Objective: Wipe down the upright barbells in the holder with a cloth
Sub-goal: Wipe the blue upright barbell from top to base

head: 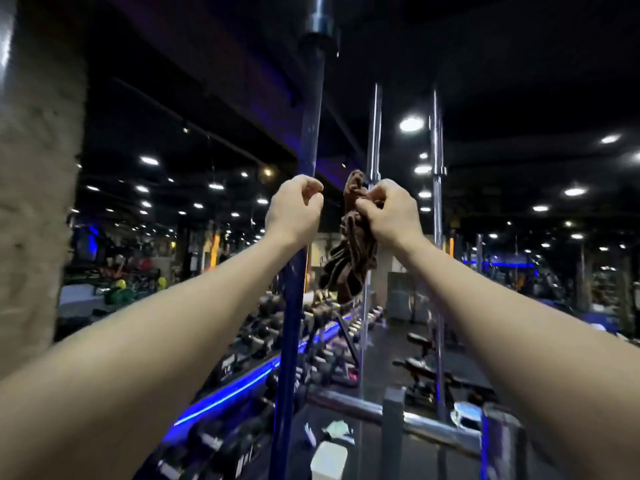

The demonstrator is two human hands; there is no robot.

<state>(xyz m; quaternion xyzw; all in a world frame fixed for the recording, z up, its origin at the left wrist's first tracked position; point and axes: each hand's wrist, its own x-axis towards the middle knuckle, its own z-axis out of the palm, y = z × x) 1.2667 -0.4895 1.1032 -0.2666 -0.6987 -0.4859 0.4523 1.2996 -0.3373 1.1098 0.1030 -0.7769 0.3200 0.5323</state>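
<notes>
Gripping near barbell (313,133) at mid-shaft: left hand (294,211), fingers curled round the blue-lit bar, steadying it upright. Pinching brown cloth (349,251) just right of that bar: right hand (391,211), fingertips bunched on the upper folds, remainder hanging loose and apart from the shaft. Standing farther right of the near barbell, well apart: second barbell (374,133) and third barbell (437,133), both upright, bases hidden behind holder rail (363,408).

Judged step: cloth being readied, not yet wrapped on any bar.

Risks noted:
- Cloth dropping, owing to a light fingertip pinch on bunched fabric.
- Hanging tail snagging on the second barbell, just behind it.
- Near barbell tipping in the holder if pulled sideways while wiped high on the shaft.
- Patchy wiping from a wadded cloth.
</notes>
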